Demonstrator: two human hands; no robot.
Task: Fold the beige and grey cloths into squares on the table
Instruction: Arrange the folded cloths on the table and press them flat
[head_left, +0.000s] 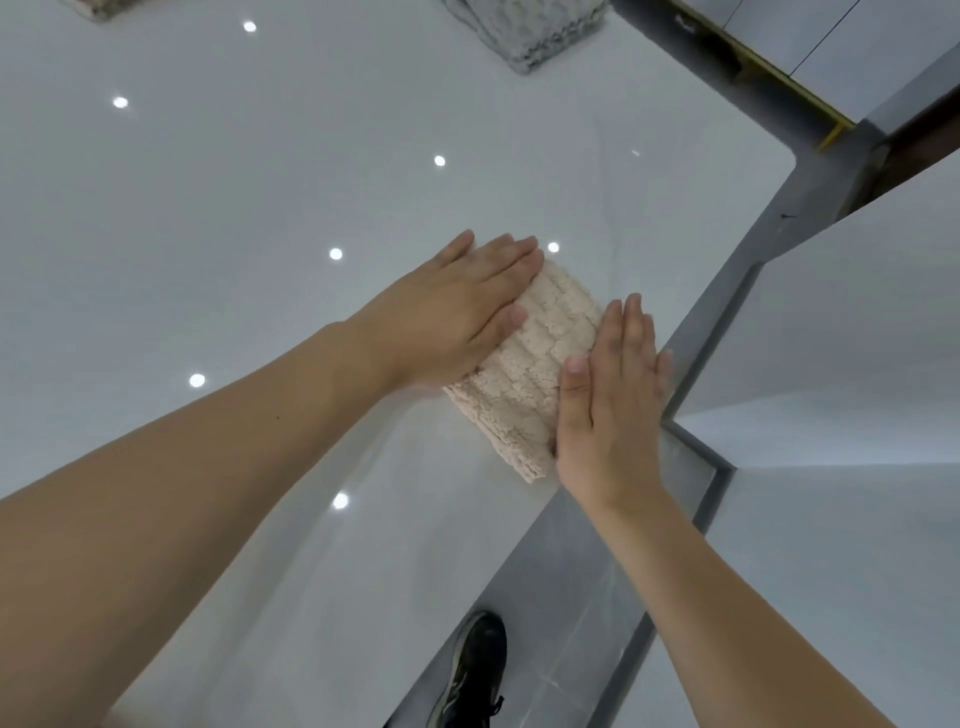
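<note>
A folded beige cloth (535, 364) with a ribbed, fluffy surface lies near the right edge of the glossy white table (260, 208). My left hand (462, 306) rests flat against its left side, fingers straight and together. My right hand (608, 395) lies flat on its right side, close to the table's edge. Neither hand grips the cloth; both press on it with open palms. A grey cloth (524, 31) lies folded at the table's far edge, partly cut off by the frame.
Another textured cloth (98, 6) shows at the top left corner. The table's right edge runs diagonally beside a grey floor strip (571, 597), where a black shoe (475, 670) stands. White cabinet surfaces (831, 364) rise at the right.
</note>
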